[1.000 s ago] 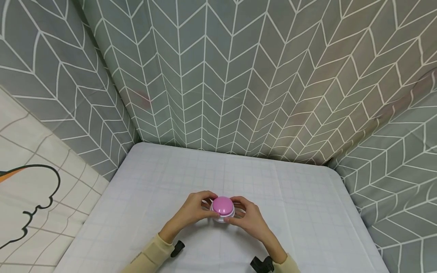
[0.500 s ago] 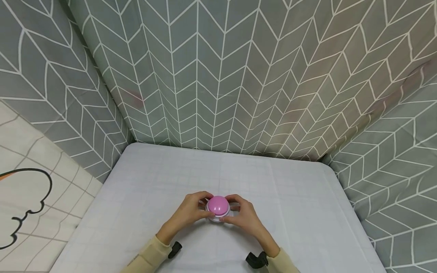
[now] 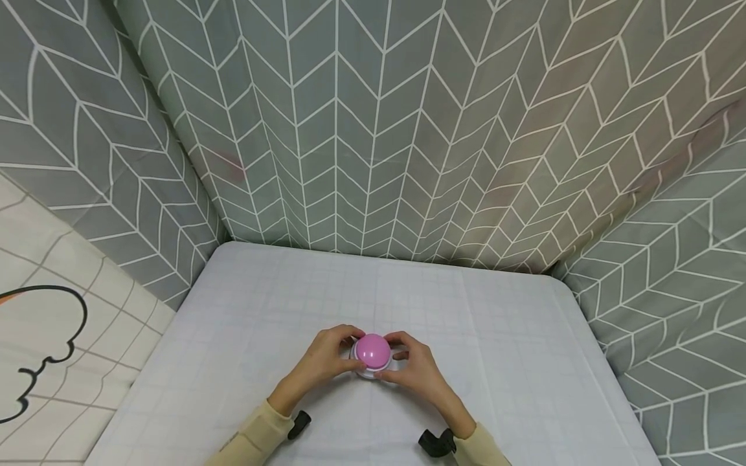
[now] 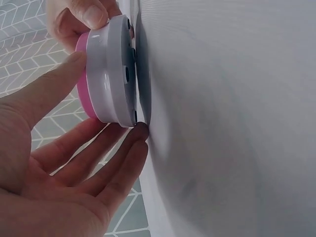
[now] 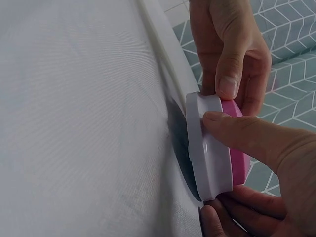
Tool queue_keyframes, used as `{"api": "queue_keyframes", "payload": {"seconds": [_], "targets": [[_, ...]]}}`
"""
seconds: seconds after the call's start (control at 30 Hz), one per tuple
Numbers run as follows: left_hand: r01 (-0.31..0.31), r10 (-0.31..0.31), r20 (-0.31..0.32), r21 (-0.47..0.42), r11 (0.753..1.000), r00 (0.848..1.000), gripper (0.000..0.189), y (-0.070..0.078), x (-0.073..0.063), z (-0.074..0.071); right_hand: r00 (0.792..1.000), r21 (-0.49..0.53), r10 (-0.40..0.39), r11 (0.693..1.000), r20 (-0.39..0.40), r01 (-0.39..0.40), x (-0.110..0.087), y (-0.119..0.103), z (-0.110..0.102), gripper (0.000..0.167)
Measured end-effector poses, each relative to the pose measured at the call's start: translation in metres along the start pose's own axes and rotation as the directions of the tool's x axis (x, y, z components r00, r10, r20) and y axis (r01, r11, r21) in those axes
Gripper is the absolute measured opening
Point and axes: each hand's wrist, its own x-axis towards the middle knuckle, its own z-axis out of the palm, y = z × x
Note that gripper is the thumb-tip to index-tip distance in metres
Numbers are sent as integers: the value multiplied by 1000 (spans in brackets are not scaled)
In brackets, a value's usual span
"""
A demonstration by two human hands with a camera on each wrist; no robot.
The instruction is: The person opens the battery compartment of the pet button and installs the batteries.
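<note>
A round push button (image 3: 373, 351) with a glossy pink dome on a white base is held between both hands near the middle of the table. My left hand (image 3: 326, 356) grips its left side, thumb at the near edge and fingers round the far side. From the right, my right hand (image 3: 421, 369) holds it the same way. The left wrist view shows the white base (image 4: 106, 76) with small dark spots on its underside, which sits slightly off the cloth above a shadow. In the right wrist view, the right thumb (image 5: 242, 131) presses on the base's white side.
A white cloth (image 3: 280, 291) with a faint grid covers the table. Grey chevron-patterned curtains (image 3: 361, 129) stand behind and at the sides. White checked fabric (image 3: 64, 382) with a cartoon outline lies to the left. Black camera mounts (image 3: 437, 443) are at both wrists.
The whole head view has shifted a little, so table, hands and button appear slightly farther left. Both hands keep their hold on the button, with hardly any movement against the table.
</note>
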Motion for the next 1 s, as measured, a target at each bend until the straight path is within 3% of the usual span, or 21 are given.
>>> {"api": "queue_keyframes", "payload": {"seconds": [0.17, 0.47, 1.0], "targets": [[0, 0, -6, 3, 1000, 1000, 51, -1, 1, 1, 1000, -20, -6, 1000, -11, 6, -1, 0, 1, 66], [26, -24, 24, -83, 996, 999, 53, -3, 1, 2, 1000, -23, -9, 1000, -6, 9, 0, 0, 2, 67], [30, -26, 48, -82, 996, 999, 55, -7, 0, -4, 999, -96, -45, 994, 3, 45, 0, -3, -2, 71]]}}
